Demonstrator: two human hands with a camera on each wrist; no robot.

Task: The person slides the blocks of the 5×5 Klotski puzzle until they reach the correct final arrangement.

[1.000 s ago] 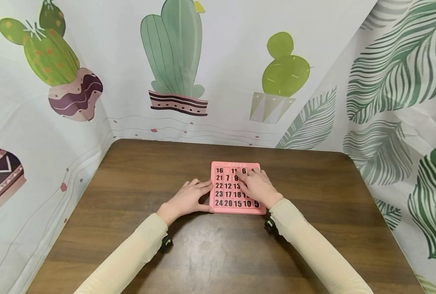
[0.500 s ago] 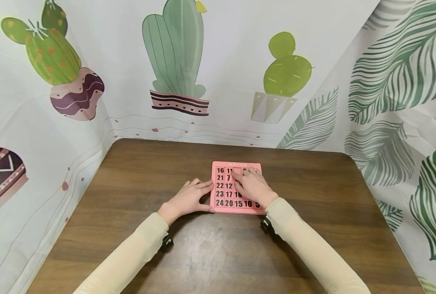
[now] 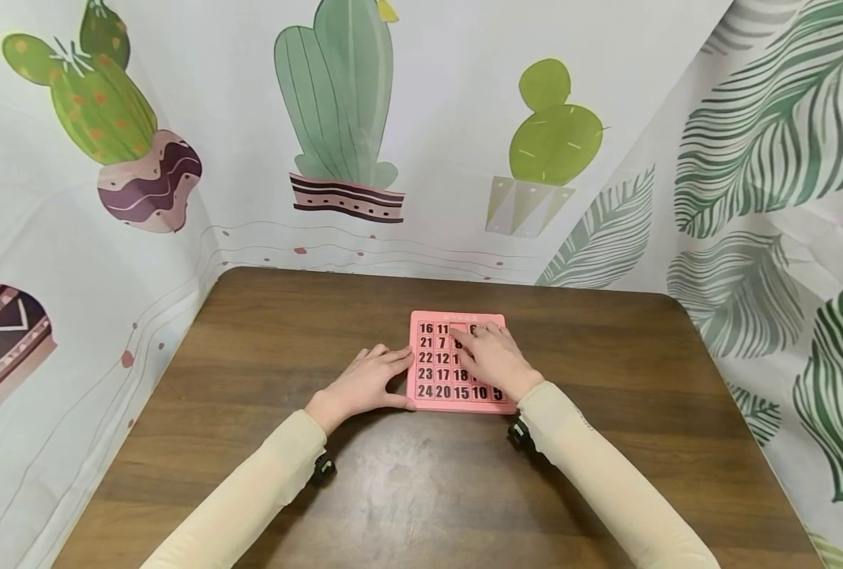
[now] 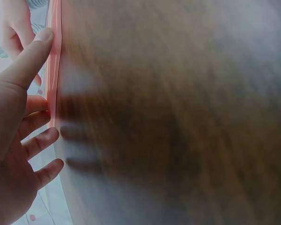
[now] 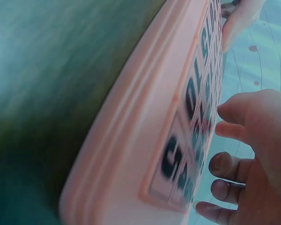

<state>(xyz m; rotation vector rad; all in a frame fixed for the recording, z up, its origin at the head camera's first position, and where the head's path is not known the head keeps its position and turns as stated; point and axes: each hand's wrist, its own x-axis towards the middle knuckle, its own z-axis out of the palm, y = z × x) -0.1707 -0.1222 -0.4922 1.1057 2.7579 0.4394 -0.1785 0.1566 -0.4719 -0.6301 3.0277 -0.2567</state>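
Note:
A pink number board with numbered square tiles lies flat on the wooden table. My left hand rests at its left side, fingers and thumb spread along the edge; in the left wrist view the thumb of that hand touches the pink rim. Over the board's upper right part is my right hand, its index finger reaching toward the top row, beside the 11 tile. That hand hides several tiles. The right wrist view shows its fingers slightly bent above the tiles, holding nothing.
The brown table has its far edge against a white cloth printed with cacti and leaves. Dark bands with small devices are at both wrists, by the cream sleeves.
The 11 tile has shifted left beside 16, leaving a gap on its right. My right hand moved slightly left, then a little back to the right. My left hand stays at the edge.

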